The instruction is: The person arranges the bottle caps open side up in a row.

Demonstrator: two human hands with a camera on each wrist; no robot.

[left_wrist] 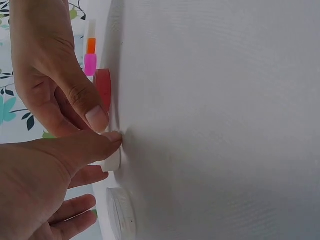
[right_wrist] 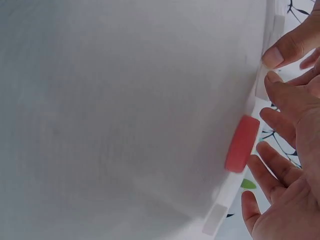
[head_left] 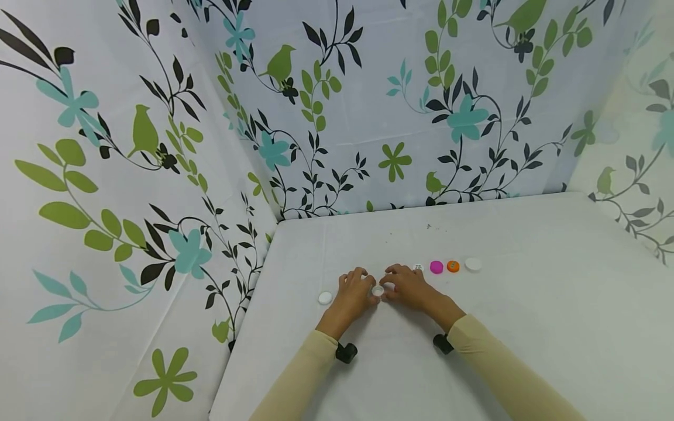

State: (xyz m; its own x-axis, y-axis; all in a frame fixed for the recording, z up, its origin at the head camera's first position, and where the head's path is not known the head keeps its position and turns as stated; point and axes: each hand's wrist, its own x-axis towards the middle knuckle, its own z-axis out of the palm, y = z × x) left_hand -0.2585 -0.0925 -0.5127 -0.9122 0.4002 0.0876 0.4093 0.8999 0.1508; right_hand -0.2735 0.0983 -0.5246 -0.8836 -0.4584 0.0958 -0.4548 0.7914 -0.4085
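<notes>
We looked forward and down from the head, well back, over the table [head_left: 505, 327]. Both wrist views sat close and low, turned sideways; in both we had the left hand [head_left: 354, 295], right hand [head_left: 411, 287] and red lid [right_wrist: 242, 144].

No text, label, brand or number can be read. Toward the far edge of the table [head_left: 526, 292], a white disc [head_left: 418, 266], partly hidden by the right hand [head_left: 413, 289], bears dark marks too small to make out; nearer the right edge, an orange disc [head_left: 453, 266] has darker, unreadable patches.
</notes>
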